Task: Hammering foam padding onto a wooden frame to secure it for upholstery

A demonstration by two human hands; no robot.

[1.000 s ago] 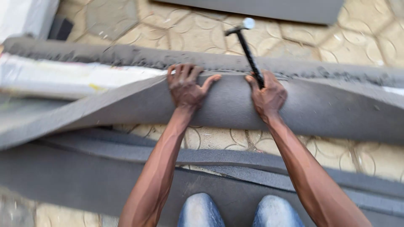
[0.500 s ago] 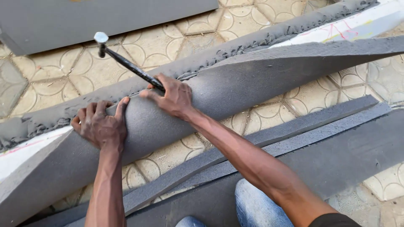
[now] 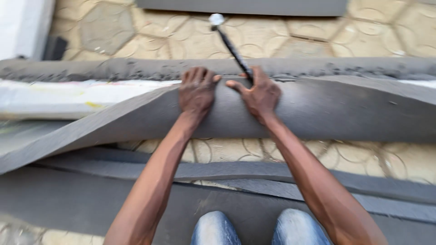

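pressing grey sheet (image 3: pixel 345 113), hammer (image 3: pixel 229 43) gripped

You have no labels, signs or screens in front of you. The only thing that might count as packaging is the long white wrapped piece (image 3: pixel 68 97) at your left, lying lengthwise between the grey rough-edged strip behind it and the curved grey sheet in front. It is pale white with faint yellow and pinkish marks on its surface; the blur hides whether these are print or stains. Its right end disappears under the grey sheet close to your left hand (image 3: pixel 196 90).
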